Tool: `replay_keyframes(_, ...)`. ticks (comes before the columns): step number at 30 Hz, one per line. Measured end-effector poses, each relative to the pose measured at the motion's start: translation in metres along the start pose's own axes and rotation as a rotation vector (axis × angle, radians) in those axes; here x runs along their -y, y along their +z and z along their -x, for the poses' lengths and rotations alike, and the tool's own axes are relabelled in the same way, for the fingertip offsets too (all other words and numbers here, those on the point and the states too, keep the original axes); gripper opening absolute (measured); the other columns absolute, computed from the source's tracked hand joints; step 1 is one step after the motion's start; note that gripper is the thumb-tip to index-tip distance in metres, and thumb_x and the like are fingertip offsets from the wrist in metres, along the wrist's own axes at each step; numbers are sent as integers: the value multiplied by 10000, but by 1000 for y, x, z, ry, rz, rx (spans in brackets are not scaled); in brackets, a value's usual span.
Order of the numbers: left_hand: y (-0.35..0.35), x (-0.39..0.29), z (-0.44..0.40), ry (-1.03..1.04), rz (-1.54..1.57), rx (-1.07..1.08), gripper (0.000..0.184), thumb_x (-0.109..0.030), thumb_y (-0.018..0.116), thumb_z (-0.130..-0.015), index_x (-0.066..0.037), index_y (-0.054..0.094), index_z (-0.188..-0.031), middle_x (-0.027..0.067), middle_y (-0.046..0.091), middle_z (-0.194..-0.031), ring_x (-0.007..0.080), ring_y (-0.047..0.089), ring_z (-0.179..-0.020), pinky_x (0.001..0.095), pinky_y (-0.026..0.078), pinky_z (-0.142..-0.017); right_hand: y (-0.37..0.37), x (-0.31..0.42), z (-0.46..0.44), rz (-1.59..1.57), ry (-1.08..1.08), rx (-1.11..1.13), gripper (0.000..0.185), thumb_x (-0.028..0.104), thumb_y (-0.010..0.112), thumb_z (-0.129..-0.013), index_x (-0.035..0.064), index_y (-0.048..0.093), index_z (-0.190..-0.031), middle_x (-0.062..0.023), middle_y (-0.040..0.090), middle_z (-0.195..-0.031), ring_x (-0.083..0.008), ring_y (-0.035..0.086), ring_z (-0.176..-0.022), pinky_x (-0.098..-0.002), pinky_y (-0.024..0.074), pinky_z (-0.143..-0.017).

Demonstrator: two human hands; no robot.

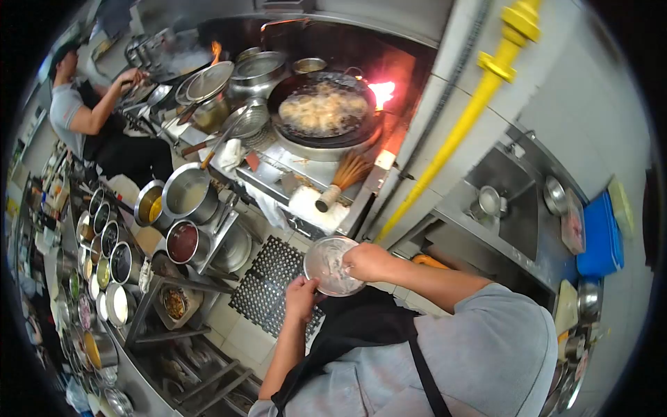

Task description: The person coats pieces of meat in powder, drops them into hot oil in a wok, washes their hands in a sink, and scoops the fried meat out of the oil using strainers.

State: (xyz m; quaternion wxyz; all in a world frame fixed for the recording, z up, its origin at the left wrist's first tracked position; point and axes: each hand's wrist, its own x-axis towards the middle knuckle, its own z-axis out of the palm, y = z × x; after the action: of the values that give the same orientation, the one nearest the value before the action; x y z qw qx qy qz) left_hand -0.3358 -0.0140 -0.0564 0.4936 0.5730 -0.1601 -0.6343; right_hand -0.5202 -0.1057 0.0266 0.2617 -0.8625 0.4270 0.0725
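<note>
Two hands on one bowl, right?

Yep. Steel-coloured bowl [311, 258], held in front of the black apron [372, 313], over the floor between the person and the stove. Pale, wet-looking stuff inside.

Left hand [301, 300]?

Gripping the rim on its near left side. Thumb at the edge, other fingers partly hidden, so can't give their exact placement.

Right hand [365, 263]?

Reaching over the right rim, fingers down in the bowl at the pale stuff. Can't tell if they're pinching anything; tips unclear.

What's past the bowl?

Dark wok [326, 143] on the stove, golden pieces [323, 110] in bubbling oil. Bright flame [381, 94] at its right edge. Bamboo brush [347, 172] lies in front of the wok, bristles pointing away from the person. Wire strainer [248, 121] to the wok's left.

Floor and sides?

Black perforated mat [265, 283] left of the bowl, on pale tiles. Racks of pots and tubs further left. Yellow pipe [451, 139] and sink [517, 229] to the right.

Anyone else?

Co-worker [73, 115], far left, arms out toward another pan that's steaming.
</note>
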Motion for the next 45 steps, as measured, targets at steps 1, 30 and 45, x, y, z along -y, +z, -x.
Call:
replay_keyframes(1, 13, 5, 7, -26, -20, 33, 175, -103, 589, -862, -84, 501, -712, 9, 543, -676, 112, 531, -559, 280, 511, -509, -1, -11, 14, -13, 14, -19, 215, 87, 548, -709, 76, 665, -890, -139, 659, -929, -338, 628, -882, -457, 503, -743)
replay_keyframes(30, 299, 139, -86, 116, -1568, 546, 230, -230, 661, -798, -31, 671, -913, 90, 656, -781, 215, 636, -741, 359, 505, -647, 79, -789, 227, -1762, 1387, -1263, 226, 115, 657, -794, -51, 612, -940, -156, 621, -829, -264, 618, -622, -348, 536, -501)
replay_keyframes(45, 186, 217, -46, -511, -1123, -194, 353, -299, 625, -809, 4, 668, -986, 146, 691, -933, 214, 663, -843, 347, 490, -718, -209, -819, 222, -1622, 391, -1427, 150, 20, 514, -898, -29, 507, -1040, -138, 596, -985, -223, 644, -842, -333, 574, -740)
